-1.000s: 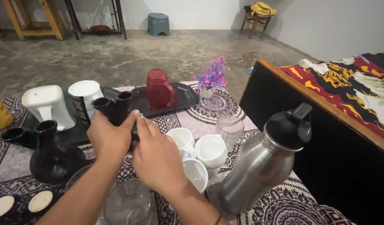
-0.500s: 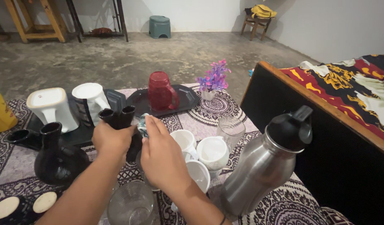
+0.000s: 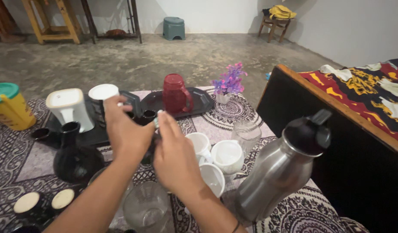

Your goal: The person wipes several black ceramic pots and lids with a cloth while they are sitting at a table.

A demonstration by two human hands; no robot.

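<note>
My left hand (image 3: 126, 133) grips a black two-mouthed jug (image 3: 146, 116) from above, so most of the jug is hidden. Only its round openings show past my fingers. My right hand (image 3: 175, 154) is right beside it and pinches a small pale cloth (image 3: 157, 122) against the jug's side. Both hands hover over the patterned tablecloth (image 3: 26, 159), just in front of a black tray (image 3: 198, 98) bearing an upturned red jug (image 3: 175, 92). A round black vase (image 3: 76, 159) stands to the left of my left wrist.
Three white cups (image 3: 227, 155) and a glass tumbler (image 3: 246, 131) sit right of my hands, with a steel bottle (image 3: 279, 170) nearer. Two upturned white jugs (image 3: 69, 108), a yellow canister (image 3: 9, 108), a flower pot (image 3: 228, 84) and a glass (image 3: 145, 207) also crowd the table. A bed footboard (image 3: 320, 129) borders the right.
My left hand has slid up over the black jug, covering more of it. My right hand has followed, keeping the cloth on the jug. The view has swung slightly left.
</note>
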